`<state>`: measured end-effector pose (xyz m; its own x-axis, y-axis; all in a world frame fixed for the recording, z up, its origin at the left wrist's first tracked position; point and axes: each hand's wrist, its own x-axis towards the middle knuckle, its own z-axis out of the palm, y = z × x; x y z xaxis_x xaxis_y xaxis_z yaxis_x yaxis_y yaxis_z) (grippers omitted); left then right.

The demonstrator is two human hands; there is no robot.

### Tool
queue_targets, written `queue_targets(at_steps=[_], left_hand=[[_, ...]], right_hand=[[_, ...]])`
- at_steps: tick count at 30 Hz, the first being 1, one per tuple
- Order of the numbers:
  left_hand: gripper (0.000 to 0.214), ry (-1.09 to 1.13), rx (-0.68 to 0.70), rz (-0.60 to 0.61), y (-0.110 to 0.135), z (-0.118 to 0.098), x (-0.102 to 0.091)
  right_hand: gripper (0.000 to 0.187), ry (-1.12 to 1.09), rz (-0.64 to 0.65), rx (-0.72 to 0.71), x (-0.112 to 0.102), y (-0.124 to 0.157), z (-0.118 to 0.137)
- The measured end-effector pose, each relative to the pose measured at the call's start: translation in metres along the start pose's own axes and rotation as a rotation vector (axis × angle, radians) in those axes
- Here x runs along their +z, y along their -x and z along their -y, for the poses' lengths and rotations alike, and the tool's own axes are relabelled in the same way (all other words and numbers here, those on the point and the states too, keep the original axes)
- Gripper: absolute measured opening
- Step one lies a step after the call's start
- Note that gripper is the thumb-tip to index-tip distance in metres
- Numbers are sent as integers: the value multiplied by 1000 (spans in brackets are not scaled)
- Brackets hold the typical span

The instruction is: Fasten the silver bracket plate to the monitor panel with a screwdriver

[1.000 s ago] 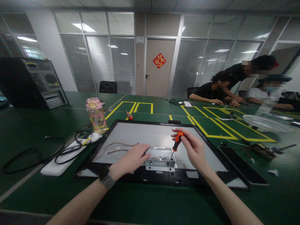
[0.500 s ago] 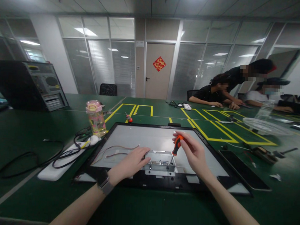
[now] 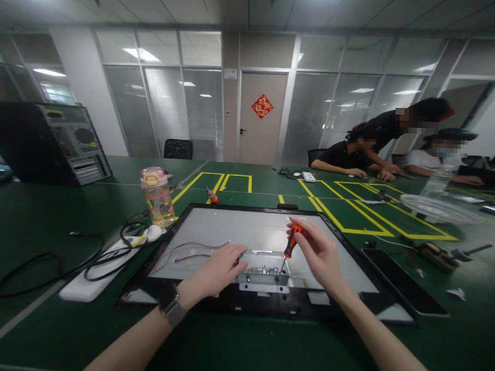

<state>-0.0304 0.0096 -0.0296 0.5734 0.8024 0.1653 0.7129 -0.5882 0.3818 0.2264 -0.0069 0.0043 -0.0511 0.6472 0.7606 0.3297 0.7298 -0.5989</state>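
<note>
My right hand (image 3: 319,249) has its fingers closed round the orange-and-black handle of a screwdriver (image 3: 293,239). The tool leans slightly, its shaft pointing down at the right end of a metal bracket (image 3: 263,284) with ports or connectors along it. At the bracket's left end, my left hand (image 3: 219,266) grips it between thumb and fingers; the exact contact is partly hidden. Beneath both hands lies a flat display panel (image 3: 229,220) with a grey back and black frame. Thin wires (image 3: 187,244) run across its left part.
Left of the panel are a white power strip (image 3: 99,277) with black cables and a pink-lidded bottle (image 3: 157,195). A second screwdriver (image 3: 212,196) lies beyond the panel. To the right is a black phone-like slab (image 3: 403,280). Several people sit or lean at the far right.
Almost nothing differs. The view has shifted very slightly, and both hands keep their places on the screwdriver and the bracket.
</note>
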Motion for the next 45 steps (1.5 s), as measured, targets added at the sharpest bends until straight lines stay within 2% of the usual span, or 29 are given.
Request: queue_targets(at_steps=[5,12,19,26,33,40,45], left_hand=[[39,-2,-6,6,1,-2,-2],[41,3,-15,5,1,-2,-1],[41,-8,-6,0,1,-1,0],[40,-11,-31,20,1,-5,-2],[41,-7,-26,18,1,-4,-2],[42,2,-33,24,0,-5,-4],[42,22,-46,23,1,-6,-4]], right_hand=[[22,42,-56,-28,0,0,-2],[29,-85,22,6,0,0,1],[20,39,-51,-5,0,1,-5],[29,-46,22,-8,-1,1,-2],[16,21,-63,-20,0,0,-4],[28,-116,18,1,-2,1,-4],[25,-38,-4,-2,1,1,-6]])
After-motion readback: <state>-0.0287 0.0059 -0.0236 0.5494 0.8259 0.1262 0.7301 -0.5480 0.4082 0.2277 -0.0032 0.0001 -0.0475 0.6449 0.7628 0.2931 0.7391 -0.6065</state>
